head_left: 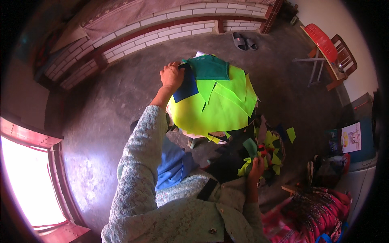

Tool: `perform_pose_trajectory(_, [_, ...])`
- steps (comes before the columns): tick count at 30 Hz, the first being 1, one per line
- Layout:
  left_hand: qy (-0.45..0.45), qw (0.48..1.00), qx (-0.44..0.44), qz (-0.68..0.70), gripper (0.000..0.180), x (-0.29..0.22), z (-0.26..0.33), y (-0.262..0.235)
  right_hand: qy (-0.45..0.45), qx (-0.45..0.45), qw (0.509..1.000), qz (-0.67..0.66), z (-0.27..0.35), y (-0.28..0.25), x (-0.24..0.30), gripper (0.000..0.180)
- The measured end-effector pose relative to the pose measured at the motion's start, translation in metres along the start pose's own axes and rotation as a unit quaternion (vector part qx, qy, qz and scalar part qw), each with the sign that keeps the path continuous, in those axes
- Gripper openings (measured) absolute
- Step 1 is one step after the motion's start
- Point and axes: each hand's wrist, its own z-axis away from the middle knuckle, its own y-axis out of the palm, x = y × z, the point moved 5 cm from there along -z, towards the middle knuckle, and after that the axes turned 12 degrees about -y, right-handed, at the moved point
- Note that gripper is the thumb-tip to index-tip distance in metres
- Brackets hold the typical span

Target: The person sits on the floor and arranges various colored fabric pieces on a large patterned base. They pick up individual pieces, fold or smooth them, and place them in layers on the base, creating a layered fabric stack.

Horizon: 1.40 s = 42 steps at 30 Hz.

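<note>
My left hand is raised in front of me, arm extended, fingers closed on the upper left edge of a stack of cloth pieces. The stack hangs from that grip and faces me flat. Its largest layer is a bright yellow-green piece that fills the middle and lower part. A dark blue piece lies just beside my fingers, touching them. A dark green piece sits along the top edge. Several lighter green pointed pieces overlap on the right side.

My right hand is lower, near my lap, at the edge of a pile of scraps. The fingers are curled around small yellow-green and dark green scraps. I cannot tell how firmly they are pinched, because the scraps cover the fingertips. The pile holds black, green, yellow and red bits and lies just below the lower right edge of the held stack.

A folded blue cloth rests on my lap, below my left forearm. Both my sleeves are pale green with a fine pattern.

The floor is bare grey concrete. A pair of sandals lies on it near the brick wall ahead. A wooden chair with a red seat stands to the upper right, well apart from the stack. A person in a pink patterned garment sits at my lower right, close to the pile.
</note>
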Motion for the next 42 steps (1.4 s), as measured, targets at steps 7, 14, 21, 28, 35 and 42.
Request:
perform_pose_trajectory(7, [-0.038,0.994,0.101,0.023,0.03,0.01,-0.031,0.022,0.003,-0.002,1.0,-0.005,-0.001,0.0,0.003,0.026])
perform_pose_trajectory(14, [-0.03,0.989,0.038,0.137,0.022,0.015,-0.029,0.013,0.014,-0.014,1.0,-0.019,0.001,0.002,0.001,0.024])
perform_pose_trajectory(21, [0.059,0.983,-0.161,0.06,0.029,-0.019,-0.005,-0.017,0.002,-0.015,1.0,-0.02,0.0,0.0,0.009,0.023])
perform_pose_trajectory(28, [0.172,0.984,-0.042,-0.013,0.047,-0.026,0.037,0.012,0.009,-0.01,1.0,0.011,-0.003,0.003,0.009,0.018])
perform_pose_trajectory(35, [0.147,0.987,0.067,-0.025,0.063,-0.03,0.036,0.023,0.003,-0.019,1.0,0.008,0.0,0.0,0.0,0.02])
perform_pose_trajectory(42, [0.164,0.977,-0.019,0.136,0.065,-0.039,0.055,-0.003,0.022,-0.03,0.999,0.004,0.002,-0.001,-0.002,0.023])
